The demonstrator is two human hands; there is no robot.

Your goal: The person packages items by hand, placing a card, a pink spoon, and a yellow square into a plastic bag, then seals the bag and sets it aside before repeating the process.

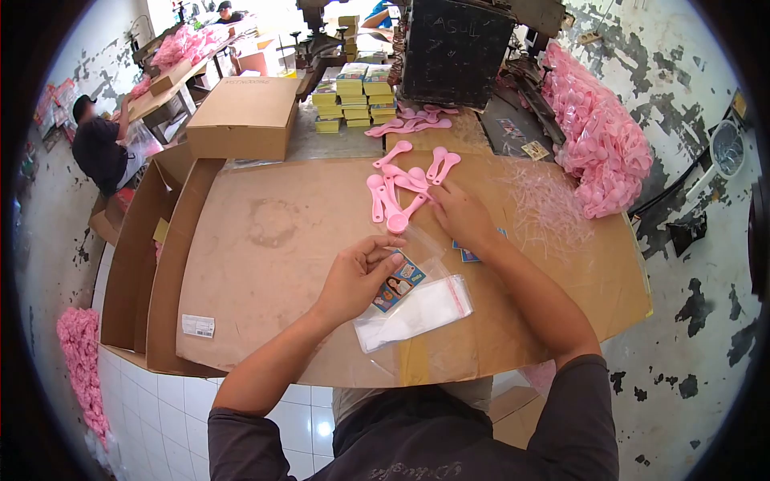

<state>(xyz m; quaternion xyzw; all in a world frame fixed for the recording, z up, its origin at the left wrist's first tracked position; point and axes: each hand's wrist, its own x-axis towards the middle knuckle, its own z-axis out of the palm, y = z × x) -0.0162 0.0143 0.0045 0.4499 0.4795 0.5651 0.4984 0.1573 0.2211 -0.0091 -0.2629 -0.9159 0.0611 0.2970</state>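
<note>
My left hand (358,276) pinches a clear plastic bag together with a blue printed card (399,284), just above a stack of clear plastic bags (425,313). Farther up the table, my right hand (461,215) is at the edge of a loose pile of pink measuring spoons (391,191). Its bent fingers meet the handle end of one pink spoon (399,222); the fingertips are partly hidden. Two more pink spoons (441,164) lie just beyond that hand. Blue cards (469,254) stick out from under my right forearm.
Stacked card bundles (353,92) stand at the back beside a black machine (457,52). A closed carton (241,119) is at back left, an open carton (136,264) along the left edge. Bagged pink spoons (593,136) heap at right near plastic scraps (553,200). Another person (103,148) sits left.
</note>
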